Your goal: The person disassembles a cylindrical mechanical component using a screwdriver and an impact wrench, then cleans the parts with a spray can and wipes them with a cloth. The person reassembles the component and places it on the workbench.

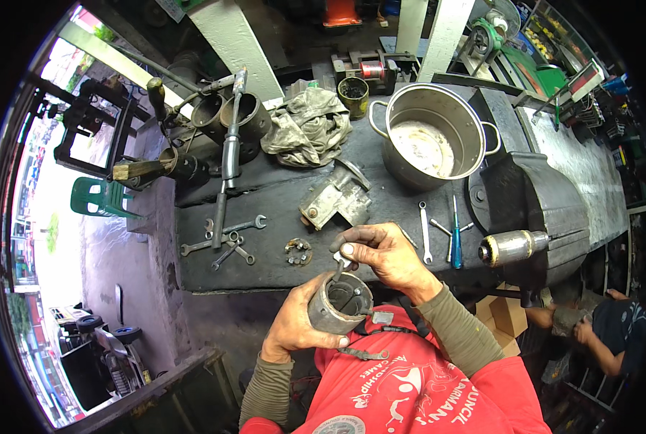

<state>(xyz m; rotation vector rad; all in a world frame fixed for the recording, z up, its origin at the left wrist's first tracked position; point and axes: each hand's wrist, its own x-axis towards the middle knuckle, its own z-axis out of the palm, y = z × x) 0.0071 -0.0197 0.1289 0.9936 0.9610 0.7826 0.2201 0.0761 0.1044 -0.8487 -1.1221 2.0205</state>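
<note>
My left hand (292, 327) wraps round a hollow metal cylinder (328, 318), a starter-motor-like housing tilted so its open top faces up. Dark curved pieces show inside, and a short braided lead (363, 354) hangs beside its lower end. Over the rim, my right hand (389, 257) pinches a small grey metal piece (343, 259) between thumb and fingers. A dark strip runs from it down to the housing's edge; its exact kind is unclear. Just beyond my hands, a small cluster of bolts (298, 252) and a cast metal end housing (335, 199) lie on the bench.
Several wrenches (225, 240) lie left; another wrench (425, 231) and a blue screwdriver (456, 246) lie right. A large pot (393, 155), crumpled cloth (310, 126) and tool-filled cylinders (247, 141) stand behind. A bench vice (536, 206) bounds the right. Another person (612, 333) sits lower right.
</note>
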